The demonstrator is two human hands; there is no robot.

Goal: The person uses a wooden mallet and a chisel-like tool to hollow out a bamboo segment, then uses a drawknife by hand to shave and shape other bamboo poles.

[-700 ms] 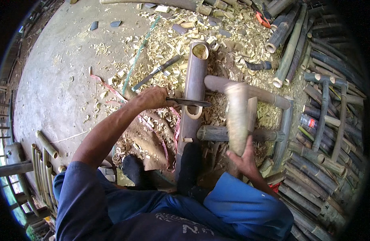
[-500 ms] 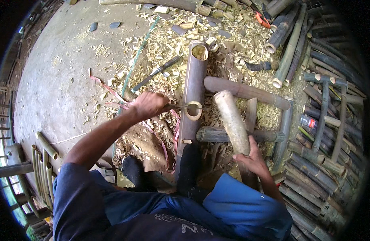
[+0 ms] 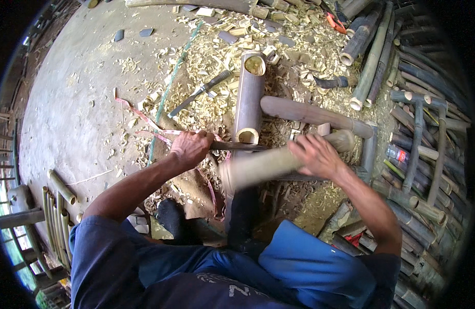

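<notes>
Closed in a fist, my left hand (image 3: 192,148) holds a knife-like tool (image 3: 236,146), its handle mostly hidden. The narrow dark blade points right, across the near edge of a cut hole (image 3: 246,136) in a thick bamboo post (image 3: 249,105). My right hand (image 3: 318,156) is wrapped over a thick pale wooden billet (image 3: 258,167), smeared by motion. The billet lies slantwise just nearer to me than the blade, its left end over the post; whether they touch, I cannot tell. A bamboo crosspiece (image 3: 312,113) joins the post on its right.
A chisel-like tool (image 3: 200,94) lies left of the post among wood shavings (image 3: 304,38). Beyond the crosspiece is a curved dark-handled blade (image 3: 330,82). Bamboo lengths (image 3: 418,226) are piled at right, with a plastic bottle (image 3: 397,154). Pink tape (image 3: 137,112) trails on the floor.
The billet has swung from upright to slanting leftward over the post, and my right hand has moved up with it. My left hand and blade have shifted slightly nearer to me.
</notes>
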